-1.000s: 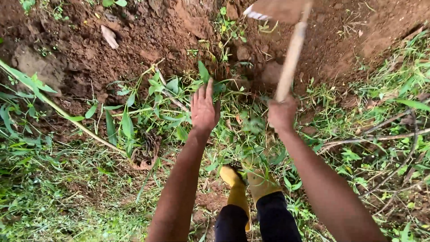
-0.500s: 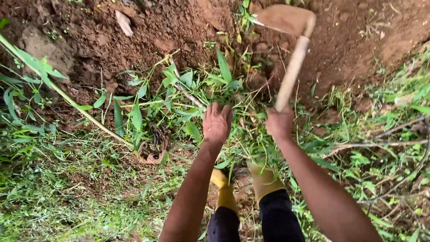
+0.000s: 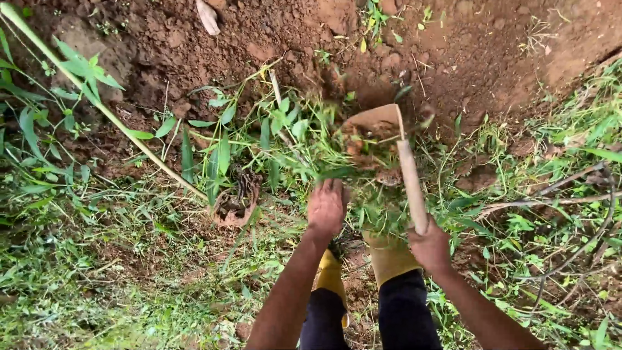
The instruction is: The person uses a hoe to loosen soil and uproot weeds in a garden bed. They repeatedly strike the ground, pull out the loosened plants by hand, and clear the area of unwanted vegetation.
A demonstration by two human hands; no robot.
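Two bare hands work over a patch of dug red soil and cut greenery, seen from the single head view looking straight down. One hoe (image 3: pixel 396 162) is in use: its pale wooden handle runs nearly upright through the picture, leaning a little left toward the top, so its long axis goes from the person outward to the soil. The flat blade sits at the far end, just beyond the weeds, its broad face tilted up and smeared with earth, resting among leaves at the edge of the bare soil bank (image 3: pixel 486 58). The right hand (image 3: pixel 429 246) is closed around the near end of the handle in a full fist. The left hand (image 3: pixel 326 206) reaches forward with fingers curled down into the clump of weeds (image 3: pixel 285 146), pressing on or gripping the stems; whether it is fully clenched cannot be told, since the fingertips are buried in leaves. Two yellow boots (image 3: pixel 389 256) stand below the hands, between the forearms, with dark trouser legs above them. One long green stalk (image 3: pixel 97 107) slants from the upper left corner down toward the middle, well apart from both hands. Grass (image 3: pixel 97 285) covers the lower left ground.
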